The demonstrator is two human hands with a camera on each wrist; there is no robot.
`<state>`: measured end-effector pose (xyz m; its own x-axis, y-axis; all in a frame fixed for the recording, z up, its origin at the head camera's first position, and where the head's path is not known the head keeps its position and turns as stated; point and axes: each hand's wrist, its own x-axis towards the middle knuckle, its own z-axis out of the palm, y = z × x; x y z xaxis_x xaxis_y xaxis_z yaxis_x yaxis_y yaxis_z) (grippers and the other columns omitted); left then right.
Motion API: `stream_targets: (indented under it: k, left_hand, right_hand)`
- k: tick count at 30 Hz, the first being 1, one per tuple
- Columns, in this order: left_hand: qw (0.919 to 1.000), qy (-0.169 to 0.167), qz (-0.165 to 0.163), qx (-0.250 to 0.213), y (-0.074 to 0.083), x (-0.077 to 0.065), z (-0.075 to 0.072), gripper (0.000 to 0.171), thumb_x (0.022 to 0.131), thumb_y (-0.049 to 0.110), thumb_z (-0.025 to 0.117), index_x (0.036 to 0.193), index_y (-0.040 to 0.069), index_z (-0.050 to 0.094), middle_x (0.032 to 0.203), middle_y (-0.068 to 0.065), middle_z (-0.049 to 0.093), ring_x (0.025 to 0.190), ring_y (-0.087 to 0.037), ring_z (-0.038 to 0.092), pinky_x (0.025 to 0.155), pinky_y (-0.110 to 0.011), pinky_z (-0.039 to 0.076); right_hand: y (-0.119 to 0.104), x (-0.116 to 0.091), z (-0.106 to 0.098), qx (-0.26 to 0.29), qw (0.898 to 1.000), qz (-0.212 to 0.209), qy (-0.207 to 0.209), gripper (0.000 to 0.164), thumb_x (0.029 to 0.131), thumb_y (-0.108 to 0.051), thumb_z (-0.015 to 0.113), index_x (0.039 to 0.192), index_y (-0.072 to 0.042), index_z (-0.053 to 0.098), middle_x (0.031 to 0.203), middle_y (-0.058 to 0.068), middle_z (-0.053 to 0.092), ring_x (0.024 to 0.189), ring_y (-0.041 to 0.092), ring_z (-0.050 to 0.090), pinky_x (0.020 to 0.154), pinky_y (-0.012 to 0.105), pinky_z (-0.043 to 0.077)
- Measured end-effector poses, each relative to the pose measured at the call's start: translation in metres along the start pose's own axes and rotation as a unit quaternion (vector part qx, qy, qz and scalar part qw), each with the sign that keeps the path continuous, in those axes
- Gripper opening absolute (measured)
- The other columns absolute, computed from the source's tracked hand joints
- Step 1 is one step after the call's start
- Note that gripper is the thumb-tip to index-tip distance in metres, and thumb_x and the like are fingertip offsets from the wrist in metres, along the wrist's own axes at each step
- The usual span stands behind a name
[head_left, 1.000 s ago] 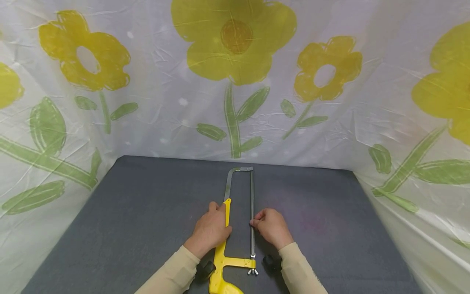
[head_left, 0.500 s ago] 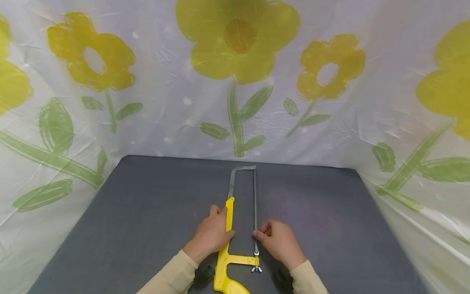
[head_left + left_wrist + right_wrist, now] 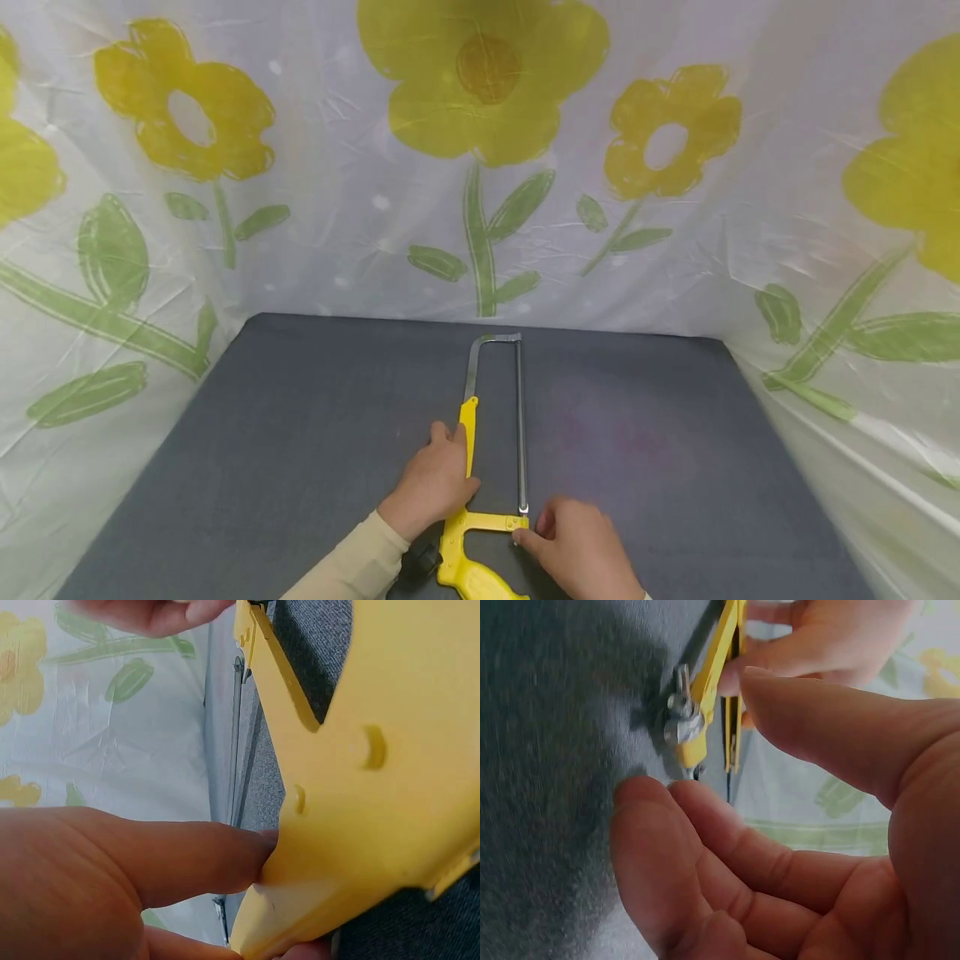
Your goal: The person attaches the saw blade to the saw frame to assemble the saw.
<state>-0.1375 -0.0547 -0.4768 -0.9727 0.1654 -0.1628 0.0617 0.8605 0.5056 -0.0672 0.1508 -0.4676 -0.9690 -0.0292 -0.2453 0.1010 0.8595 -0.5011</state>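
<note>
A hacksaw (image 3: 453, 543) with a yellow frame lies on the dark table, its blade (image 3: 522, 425) on the right side. My left hand (image 3: 433, 482) grips the frame's long yellow back. In the left wrist view, the thumb presses against the yellow metal (image 3: 360, 802). My right hand (image 3: 583, 546) is by the near end of the blade, with its thumb tip overlapping the short yellow arm there. The right wrist view shows the metal wing nut (image 3: 682, 724) in plain sight, just beyond the parted thumb and loosely bent fingers, which hold nothing.
A dark grey cloth covers the table (image 3: 337, 400). White curtains (image 3: 315, 208) printed with yellow flowers hang behind it and along both sides. A black strapped device (image 3: 422, 565) sits at my left wrist.
My right hand has moved from beside the blade down toward me, to the wing nut end. The left hand keeps its grip on the frame, and the hacksaw stays in place.
</note>
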Motion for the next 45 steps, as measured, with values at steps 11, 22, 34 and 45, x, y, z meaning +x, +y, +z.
stream_targets:
  k: [11, 22, 34, 45]
  left_hand:
    - [1.0, 0.003, 0.002, 0.001, 0.0014, 0.003, 0.003, 0.087, 0.089, 0.018, 0.088, 0.16, -0.008, 0.044, 0.128, -0.025, 0.049, 0.062, -0.02, 0.054, 0.054, -0.032, 0.05]
    - [1.0, -0.002, -0.001, 0.002, 0.0059, 0.0063, 0.0031, 0.087, 0.09, 0.018, 0.088, 0.16, -0.008, 0.043, 0.13, -0.024, 0.049, 0.065, -0.02, 0.055, 0.056, -0.033, 0.052]
    - [1.0, 0.004, 0.001, -0.007, 0.0001, 0.0044, 0.0017, 0.088, 0.089, 0.016, 0.088, 0.16, -0.01, 0.043, 0.131, -0.026, 0.049, 0.064, -0.021, 0.056, 0.056, -0.033, 0.052]
    - [0.9999, -0.012, -0.002, -0.008, -0.0017, 0.0035, 0.0007, 0.089, 0.089, 0.019, 0.088, 0.161, -0.008, 0.042, 0.13, -0.025, 0.049, 0.063, -0.021, 0.055, 0.055, -0.033, 0.05]
  right_hand:
    - [-0.0016, -0.0033, 0.0029, -0.021, 1.0, -0.017, -0.001, 0.039, 0.081, -0.044, 0.092, 0.069, -0.02, 0.065, 0.063, -0.006, 0.058, 0.059, 0.015, 0.051, 0.056, 0.034, 0.04]
    - [0.0002, 0.0002, 0.0077, -0.016, 0.999, -0.039, 0.015, 0.041, 0.079, -0.045, 0.094, 0.064, -0.02, 0.065, 0.062, -0.007, 0.058, 0.056, 0.014, 0.052, 0.051, 0.035, 0.04]
    - [-0.0006, 0.003, 0.0091, 0.006, 0.999, -0.053, 0.002, 0.04, 0.083, -0.042, 0.091, 0.063, -0.021, 0.063, 0.061, -0.008, 0.055, 0.055, 0.013, 0.049, 0.051, 0.031, 0.038]
    - [0.0063, 0.0056, 0.0095, 0.04, 0.995, -0.081, -0.033, 0.036, 0.085, -0.034, 0.086, 0.063, -0.021, 0.061, 0.058, -0.01, 0.051, 0.053, 0.011, 0.045, 0.052, 0.028, 0.036]
